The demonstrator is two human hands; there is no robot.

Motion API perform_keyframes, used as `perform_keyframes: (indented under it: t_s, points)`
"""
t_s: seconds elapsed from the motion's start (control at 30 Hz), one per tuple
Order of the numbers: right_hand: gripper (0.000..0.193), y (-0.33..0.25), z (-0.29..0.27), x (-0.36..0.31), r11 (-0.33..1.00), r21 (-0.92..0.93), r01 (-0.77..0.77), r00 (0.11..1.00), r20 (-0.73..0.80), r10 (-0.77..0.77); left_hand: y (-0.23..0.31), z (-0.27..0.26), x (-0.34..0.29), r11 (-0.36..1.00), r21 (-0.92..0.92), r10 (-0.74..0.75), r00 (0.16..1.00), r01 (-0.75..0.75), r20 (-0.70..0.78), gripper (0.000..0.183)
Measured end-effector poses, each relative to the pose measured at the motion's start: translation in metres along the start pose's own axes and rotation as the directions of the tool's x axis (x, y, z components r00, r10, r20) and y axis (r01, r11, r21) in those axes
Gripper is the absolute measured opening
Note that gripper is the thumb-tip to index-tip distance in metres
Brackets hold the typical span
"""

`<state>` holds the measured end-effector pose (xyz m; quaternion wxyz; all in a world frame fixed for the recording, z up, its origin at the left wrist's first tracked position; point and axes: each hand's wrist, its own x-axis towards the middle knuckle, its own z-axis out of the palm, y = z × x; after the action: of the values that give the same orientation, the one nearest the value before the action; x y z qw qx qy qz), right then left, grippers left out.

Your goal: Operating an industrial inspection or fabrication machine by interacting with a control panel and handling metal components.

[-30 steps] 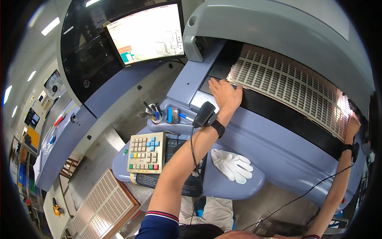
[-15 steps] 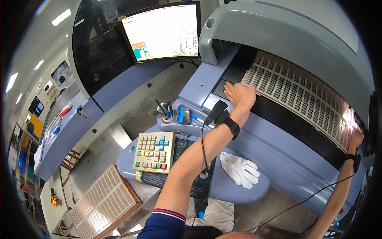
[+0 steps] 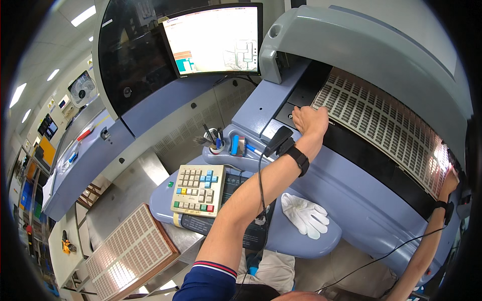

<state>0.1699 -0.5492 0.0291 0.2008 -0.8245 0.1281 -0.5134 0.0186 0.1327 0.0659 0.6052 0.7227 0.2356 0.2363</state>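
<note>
A large circuit board panel [image 3: 377, 120], patterned with rows of small dark units, lies on the black bed of a machine under its grey hood. At its near left corner is my left hand [image 3: 310, 120], fingers curled in against the panel's edge; the fingertips are partly hidden. My right hand [image 3: 450, 181] grips the panel's right end, where bright light glares off the surface. Both wrists wear black bands, and cables run from the devices on them.
A keypad [image 3: 198, 189] and white gloves [image 3: 305, 215] rest on the blue console shelf. A pen cup [image 3: 216, 140] stands behind the keypad. The monitor [image 3: 213, 42] is lit. More panels [image 3: 128, 251] are stacked on a metal table at lower left.
My left hand's fingers, spread out before, have curled in at the panel's corner. My right hand stays at the right end. The whole view has shifted slightly.
</note>
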Motion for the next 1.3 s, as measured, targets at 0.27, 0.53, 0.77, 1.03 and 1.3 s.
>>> perform_keyframes:
  t_s: [0.27,0.53,0.77,1.03,1.3]
  points:
    - [0.042,0.004,0.006,-0.003,0.997,0.026,0.072,0.997,-0.039,-0.071,-0.005,0.006,0.007,0.998,0.048,-0.029,0.996,0.033,-0.081,0.051]
    - [0.042,0.015,0.011,-0.001,0.989,-0.146,-0.014,1.000,-0.027,0.010,-0.004,0.008,0.006,0.998,0.069,-0.008,0.994,0.015,-0.110,0.053]
    - [0.036,0.057,0.021,0.023,0.769,-0.504,0.393,0.915,0.133,-0.380,-0.026,0.031,-0.023,0.836,0.404,0.418,0.908,-0.372,-0.030,0.087]
    - [0.033,0.058,0.018,0.014,0.734,-0.485,0.475,0.873,0.158,-0.461,-0.026,0.099,-0.084,0.317,0.116,0.873,0.337,-0.941,0.353,0.072]
    - [0.035,0.013,0.018,-0.014,0.821,-0.469,0.327,0.929,0.321,-0.186,-0.047,0.119,-0.084,0.362,0.087,0.818,0.361,-0.928,0.448,0.059]
